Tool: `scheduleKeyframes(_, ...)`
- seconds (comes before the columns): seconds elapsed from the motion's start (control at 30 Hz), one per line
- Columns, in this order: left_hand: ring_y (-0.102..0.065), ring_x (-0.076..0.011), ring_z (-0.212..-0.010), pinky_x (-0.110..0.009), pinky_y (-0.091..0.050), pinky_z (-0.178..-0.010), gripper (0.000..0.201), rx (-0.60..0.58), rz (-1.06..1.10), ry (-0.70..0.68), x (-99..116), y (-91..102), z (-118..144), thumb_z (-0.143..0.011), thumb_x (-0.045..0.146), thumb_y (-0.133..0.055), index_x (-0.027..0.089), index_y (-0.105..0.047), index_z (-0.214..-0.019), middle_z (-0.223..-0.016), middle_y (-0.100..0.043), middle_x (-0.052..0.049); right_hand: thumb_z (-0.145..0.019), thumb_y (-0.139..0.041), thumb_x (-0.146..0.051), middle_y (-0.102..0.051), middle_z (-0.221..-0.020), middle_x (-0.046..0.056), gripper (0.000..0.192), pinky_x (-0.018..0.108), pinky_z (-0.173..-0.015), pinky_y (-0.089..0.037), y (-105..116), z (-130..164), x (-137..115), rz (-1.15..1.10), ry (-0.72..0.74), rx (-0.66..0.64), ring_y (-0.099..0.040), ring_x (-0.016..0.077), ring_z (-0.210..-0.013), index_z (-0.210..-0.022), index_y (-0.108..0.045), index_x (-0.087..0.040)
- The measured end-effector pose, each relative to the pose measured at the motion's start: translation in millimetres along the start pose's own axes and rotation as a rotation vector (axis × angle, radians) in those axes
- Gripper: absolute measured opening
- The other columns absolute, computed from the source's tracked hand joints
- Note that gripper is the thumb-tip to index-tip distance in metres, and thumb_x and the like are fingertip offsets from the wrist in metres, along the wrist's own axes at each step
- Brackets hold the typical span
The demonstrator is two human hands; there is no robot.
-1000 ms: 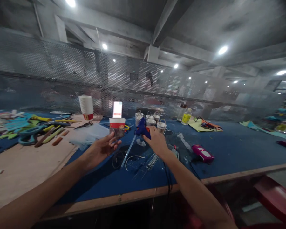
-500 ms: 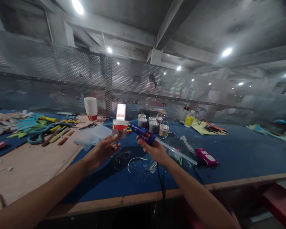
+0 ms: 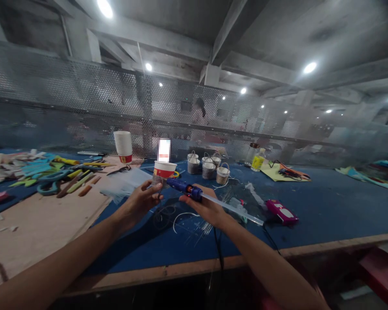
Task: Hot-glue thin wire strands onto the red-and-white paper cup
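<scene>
Cup [image 3: 164, 170]: wrapped below, bare above; gripped by left fingers [image 3: 155, 188].
Glue gun [image 3: 181, 186]: gripped by right fingers [image 3: 193, 204], cup's four o'clock.
Handled cups [image 3: 208, 170]: wrapped, three o'clock.

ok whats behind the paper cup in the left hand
Behind the paper cup in the left hand, a bright, blurred rectangle shows above it and part of a yellow loop at the right. The cup covers whatever lies directly behind it.
</scene>
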State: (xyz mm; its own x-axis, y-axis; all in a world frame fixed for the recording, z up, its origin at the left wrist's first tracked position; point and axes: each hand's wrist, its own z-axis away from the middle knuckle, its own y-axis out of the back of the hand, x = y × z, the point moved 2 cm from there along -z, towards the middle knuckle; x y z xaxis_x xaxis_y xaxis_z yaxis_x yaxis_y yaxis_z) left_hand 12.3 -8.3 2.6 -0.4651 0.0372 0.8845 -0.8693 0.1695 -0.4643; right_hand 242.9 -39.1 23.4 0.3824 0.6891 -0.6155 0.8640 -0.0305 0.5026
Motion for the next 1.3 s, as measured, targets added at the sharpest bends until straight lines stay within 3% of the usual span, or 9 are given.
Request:
scheduleKeyframes(0.27, -0.07, -0.0098, -0.063, -0.019, -0.058, -0.061, 0.034, 0.016, -0.031, -0.03, -4.6, 4.3, -4.3, -0.071, 0.019, -0.093, 0.019, -0.071, -0.097, -0.088, -0.074, 0.0, -0.095, -0.068, -0.054, -0.058, -0.074, -0.001, 0.039, 0.027, -0.062, -0.039, -0.8, 0.9, 7.7, 0.046, 0.02, 0.017, -0.053, 0.0149, -0.067, -0.079, -0.057, -0.021)
scheduleKeyframes(0.7, -0.069, -0.0101, -0.065, -0.021, -0.057, -0.061, 0.046, 0.025, -0.099, -0.057, -2.8, 2.6, -2.2, -0.069, 0.024, -0.095, 0.019, -0.069, -0.107, -0.096, -0.075, -0.002, -0.097, -0.067, -0.051, -0.06, -0.078, -0.001, 0.037, 0.026, -0.067, -0.041, 2.2, 1.9, -0.8, 0.042, 0.039, -0.022, -0.054, 0.0138, -0.07, -0.08, -0.06, -0.019)
scheduleKeyframes(1.3, -0.069, -0.0111, -0.062, -0.02, -0.057, -0.058, 0.042, 0.049, -0.052, -0.027, -0.6, -0.3, 0.6, -0.066, 0.021, -0.096, 0.019, -0.071, -0.099, -0.084, -0.072, 0.001, -0.099, -0.067, -0.049, -0.061, -0.082, 0.0, 0.034, 0.026, -0.069, -0.04, 3.1, 4.0, 2.5, 0.092, 0.07, 0.011, -0.055, 0.0136, -0.072, -0.083, -0.06, -0.02)
